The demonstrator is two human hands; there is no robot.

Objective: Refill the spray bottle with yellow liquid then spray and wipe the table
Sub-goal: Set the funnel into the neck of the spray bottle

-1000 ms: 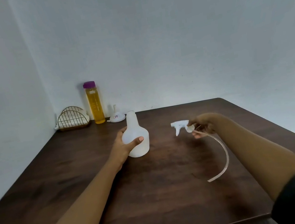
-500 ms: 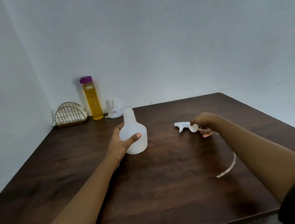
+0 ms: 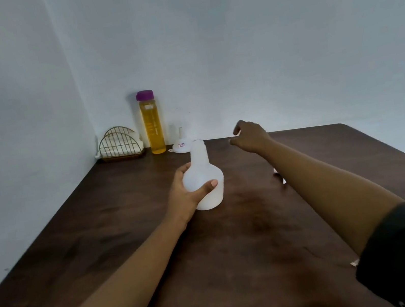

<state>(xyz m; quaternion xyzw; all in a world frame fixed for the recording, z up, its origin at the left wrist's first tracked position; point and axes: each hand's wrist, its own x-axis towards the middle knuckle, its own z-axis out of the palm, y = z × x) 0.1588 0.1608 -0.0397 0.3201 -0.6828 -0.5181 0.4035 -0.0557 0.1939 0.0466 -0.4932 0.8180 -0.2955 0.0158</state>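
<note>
On the dark wooden table (image 3: 131,245), about halfway across, the white spray bottle (image 3: 204,177) is standing upright with its neck uncapped. The left hand (image 3: 188,194) has a proper grip on its round belly, coming in from the left with the thumb wrapped across the front.

The right hand (image 3: 249,136) is hanging in the air over the table, off to the right of the bottle's neck and not touching it. Its fingers are loosely curled and there's nothing in them.

A little bit of white plastic (image 3: 284,180) pokes out from behind the right forearm, down on the tabletop, but it's too hidden to say what it is.

Back in the far corner against the wall there's the tall clear bottle of yellow liquid (image 3: 152,126), upright with its purple cap on. Just to the right of it sits a small white funnel (image 3: 181,146), wide end down and spout up. On its other side is a gold wire rack (image 3: 121,145) with something white tucked inside.
</note>
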